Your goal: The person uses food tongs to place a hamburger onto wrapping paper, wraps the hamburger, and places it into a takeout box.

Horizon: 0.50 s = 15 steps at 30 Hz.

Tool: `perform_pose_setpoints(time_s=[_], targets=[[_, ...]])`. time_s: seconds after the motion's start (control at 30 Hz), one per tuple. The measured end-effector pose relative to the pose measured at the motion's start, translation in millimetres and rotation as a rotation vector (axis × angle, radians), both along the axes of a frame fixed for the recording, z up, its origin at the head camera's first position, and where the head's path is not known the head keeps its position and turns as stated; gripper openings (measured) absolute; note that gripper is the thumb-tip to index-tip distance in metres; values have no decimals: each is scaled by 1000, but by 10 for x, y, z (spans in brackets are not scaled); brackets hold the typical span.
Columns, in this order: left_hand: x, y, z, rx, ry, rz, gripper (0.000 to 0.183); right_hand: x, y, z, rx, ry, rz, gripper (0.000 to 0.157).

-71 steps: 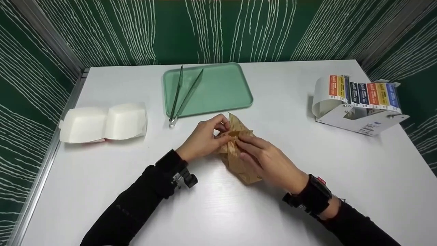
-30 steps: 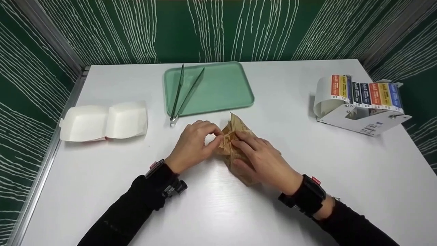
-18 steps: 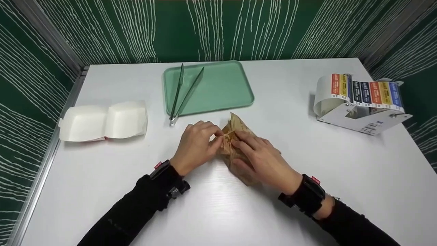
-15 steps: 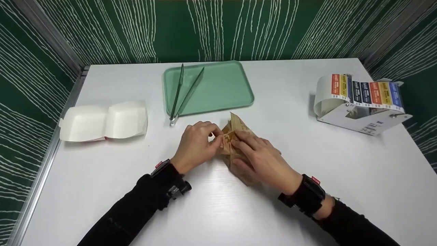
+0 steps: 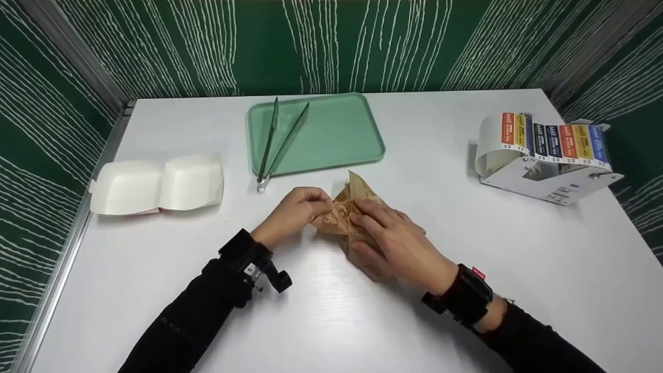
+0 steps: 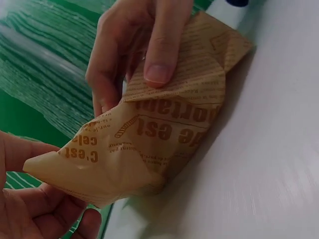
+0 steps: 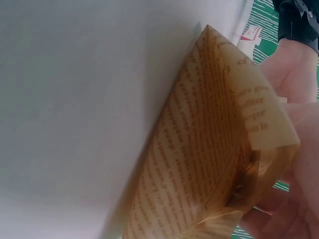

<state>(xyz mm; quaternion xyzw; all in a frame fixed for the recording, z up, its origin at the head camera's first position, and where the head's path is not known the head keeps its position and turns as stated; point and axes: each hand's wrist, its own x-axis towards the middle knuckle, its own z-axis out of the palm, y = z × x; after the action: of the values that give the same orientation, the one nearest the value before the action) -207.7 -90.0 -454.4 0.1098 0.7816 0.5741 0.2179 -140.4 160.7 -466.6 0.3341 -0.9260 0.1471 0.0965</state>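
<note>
A brown wrapping paper (image 5: 370,261) printed with text lies folded into a pointed bundle on the white table; whatever is inside is hidden. At its left side my left hand (image 5: 295,210) pinches a paper flap between thumb and fingertips. My right hand (image 5: 404,241) holds the bundle from above, covering its right part. In the left wrist view, the right thumb (image 6: 159,69) presses on the paper (image 6: 169,129) while the left fingers hold the drawn-out corner. The right wrist view shows the paper's pointed end (image 7: 199,99) close up.
An unfolded white paper box (image 5: 129,186) stands at the left. Metal tongs (image 5: 262,182) lie across a green tray (image 5: 342,134) at the back. A white dispenser (image 5: 549,181) with rolls of coloured labels is at the right. Green walls border the table.
My left hand has gone from the bundle's middle to its left side, and the pinched flap is now stretched out leftward. The right hand stays on the bundle.
</note>
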Motion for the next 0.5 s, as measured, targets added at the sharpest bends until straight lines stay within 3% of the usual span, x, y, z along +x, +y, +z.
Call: perform_pose_setpoints(time_s=[0.1, 0.33, 0.43, 0.5], targets=[[-14, -33, -21, 5, 11, -26, 13, 0, 5, 1, -4, -7, 4, 49], [79, -196, -40, -68, 298, -88, 16, 8, 23, -14, -1, -22, 2, 53], [105, -298, -76, -82, 363, -104, 14, 12, 42, -26, 6, -33, 7, 58], [88, -347, -112, -74, 365, -98, 11, 15, 57, -34, 10, -37, 12, 62]])
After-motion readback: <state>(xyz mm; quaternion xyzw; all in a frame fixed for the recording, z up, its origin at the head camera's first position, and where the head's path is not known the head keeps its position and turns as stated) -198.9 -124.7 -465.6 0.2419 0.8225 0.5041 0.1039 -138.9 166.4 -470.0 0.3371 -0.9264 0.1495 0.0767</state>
